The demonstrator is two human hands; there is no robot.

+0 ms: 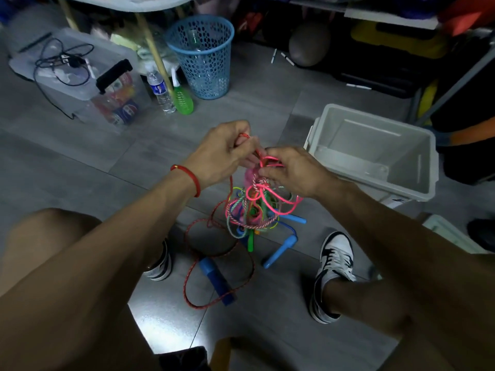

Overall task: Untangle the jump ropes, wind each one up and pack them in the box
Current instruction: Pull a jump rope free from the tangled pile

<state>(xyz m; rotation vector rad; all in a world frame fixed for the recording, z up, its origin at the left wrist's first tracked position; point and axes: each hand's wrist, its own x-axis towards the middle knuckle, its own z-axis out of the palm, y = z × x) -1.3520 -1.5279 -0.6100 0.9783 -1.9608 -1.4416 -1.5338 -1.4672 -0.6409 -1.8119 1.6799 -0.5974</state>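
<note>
Both your hands are up at the centre of the view, working the top of a tangle of jump ropes (pixel 254 207) that hangs from them toward the grey floor. Your left hand (pixel 222 153), a red bracelet (pixel 187 175) on its wrist, pinches a red braided rope (pixel 214 263) between thumb and fingers; that rope drops to the floor and loops around a dark blue handle (pixel 217 281) lying near you, between your 2 sneakers. Your right hand (pixel 290 171) has its fingers curled into the knot, gripping neon pink cord (pixel 267 200). Green, yellow and twisted cords are snarled just below. 2 light blue handles (pixel 280 251) dangle at the right of the tangle, 1 tip touching the floor. The grey plastic box (pixel 375 151) stands open to the right, slightly farther off, nothing visible inside it. Far left of centre stands a blue mesh wastebasket (pixel 203 54).
</note>
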